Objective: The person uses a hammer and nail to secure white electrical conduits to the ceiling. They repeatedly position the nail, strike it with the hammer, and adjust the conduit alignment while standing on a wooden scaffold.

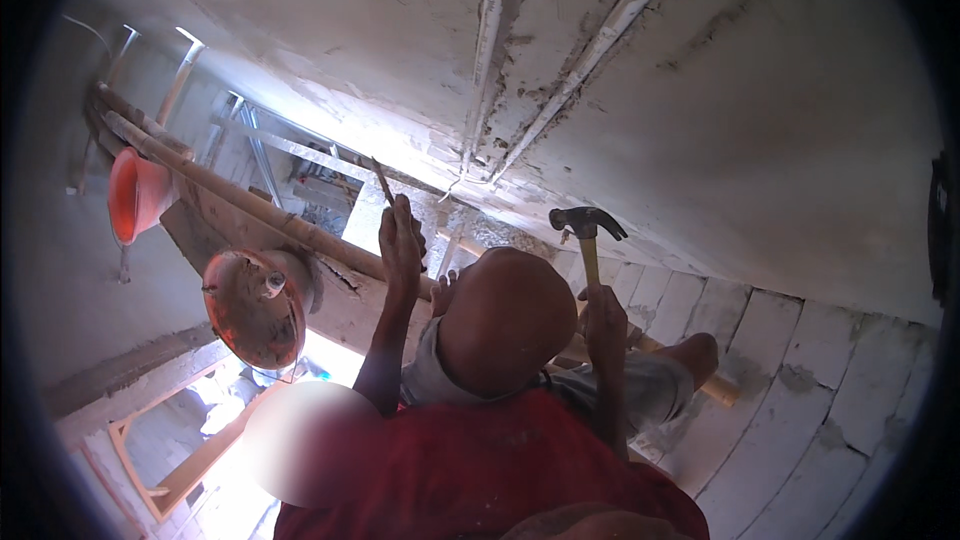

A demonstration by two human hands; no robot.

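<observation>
Head view of a person in a red garment point(480, 470), seated or squatting with knees bent; which of the two cannot be told. The right hand point(605, 325) is closed around the yellow handle of a claw hammer point(589, 227), held upright to the right of the nearer knee point(510, 320), head uppermost and claw toward the right. The lower end of the handle is lost behind the fingers. The left hand point(402, 248), left of the same knee, grips a thin rod point(382, 182) that points upward; its lower part is covered by the hand, and its exact kind cannot be made out. Neither tool visibly touches the other or the pale wall point(780, 130), where two pipes point(600, 52) run in rough grooves.

The knee and grey shorts point(655, 392) mask much of what lies beneath; a few toes point(447, 285) show beside the knee. To the left, a long pole point(255, 208) runs diagonally, its near end hidden behind the left forearm. A soiled bucket point(225, 325) stands beside it, with a round-ended object inside that is too unclear to identify; an orange bucket point(148, 195) hangs farther left. A blurred pale patch point(305, 440) conceals the lower left, glare washes out the area around the wooden frame point(185, 475), and a dark shape point(939, 230) is cut off at the right rim.
</observation>
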